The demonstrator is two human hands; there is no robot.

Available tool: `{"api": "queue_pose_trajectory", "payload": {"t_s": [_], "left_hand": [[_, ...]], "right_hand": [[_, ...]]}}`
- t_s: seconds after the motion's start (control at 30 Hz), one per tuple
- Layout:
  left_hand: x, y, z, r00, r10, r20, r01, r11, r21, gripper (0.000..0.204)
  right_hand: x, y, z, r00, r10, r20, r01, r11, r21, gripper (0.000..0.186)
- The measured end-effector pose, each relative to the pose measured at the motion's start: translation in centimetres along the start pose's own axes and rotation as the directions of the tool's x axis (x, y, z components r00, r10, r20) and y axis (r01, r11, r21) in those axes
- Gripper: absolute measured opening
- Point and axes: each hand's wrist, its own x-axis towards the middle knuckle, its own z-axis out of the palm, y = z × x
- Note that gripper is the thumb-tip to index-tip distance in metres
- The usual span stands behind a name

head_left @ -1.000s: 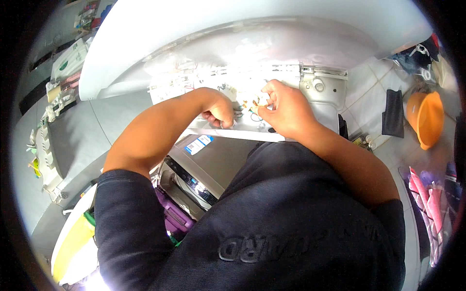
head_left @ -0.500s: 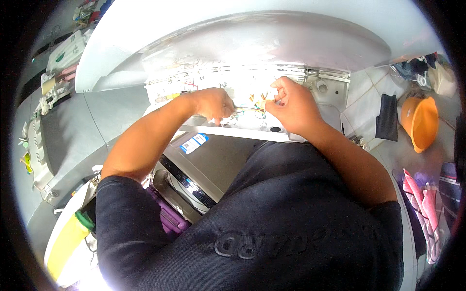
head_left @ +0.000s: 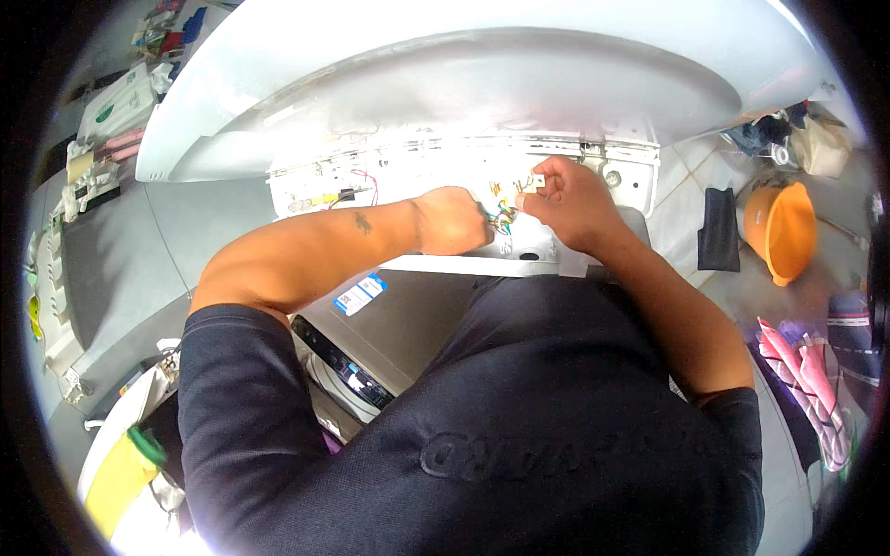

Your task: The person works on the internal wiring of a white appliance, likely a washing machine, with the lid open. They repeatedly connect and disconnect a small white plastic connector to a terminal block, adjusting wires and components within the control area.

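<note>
An open white appliance panel (head_left: 306,190) lies across in front of me under a large curved white cover (head_left: 482,46), with coloured wires (head_left: 506,219) on it. My left hand (head_left: 452,219) is closed beside the wires; its fingertips and whatever they hold are hidden beneath it. My right hand (head_left: 573,206) pinches a small pale connector (head_left: 536,182) with brassy terminals, right of my left hand. A small yellow part with a dark piece (head_left: 329,197) and red leads sits further left on the panel.
Below is a grey appliance top with a blue-and-white label (head_left: 360,295). A grey surface (head_left: 176,241) holding white parts is at left. On the tiles at right are a dark pad (head_left: 718,229), an orange helmet-like shell (head_left: 788,232) and pink patterned fabric (head_left: 802,389). A yellow item (head_left: 116,486) sits lower left.
My left hand has moved right along the panel, its fingertips now turned out of sight. My right hand has shifted slightly right, still pinching the connector.
</note>
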Motion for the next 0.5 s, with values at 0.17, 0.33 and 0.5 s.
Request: {"api": "queue_pose_trajectory", "payload": {"t_s": [0.17, 0.33, 0.5], "left_hand": [[1.3, 0.5, -0.5, 0.991, 0.004, 0.135, -0.01, 0.999, 0.042, 0.015], [1.8, 0.8, -0.4, 0.983, -0.057, 0.175, 0.049, 0.997, 0.052, 0.017], [1.7, 0.4, 0.5, 0.993, -0.068, 0.098, 0.066, 0.998, 0.017, 0.016]], "right_hand": [[0.2, 0.3, -0.1, 1.0, 0.009, 0.016, -0.009, 1.0, 0.011, 0.045], [0.4, -0.5, -0.5, 0.997, 0.062, 0.056, -0.066, 0.996, 0.066, 0.047], [0.6, -0.5, -0.5, 0.996, 0.064, 0.055, -0.07, 0.992, 0.104, 0.049]]}}
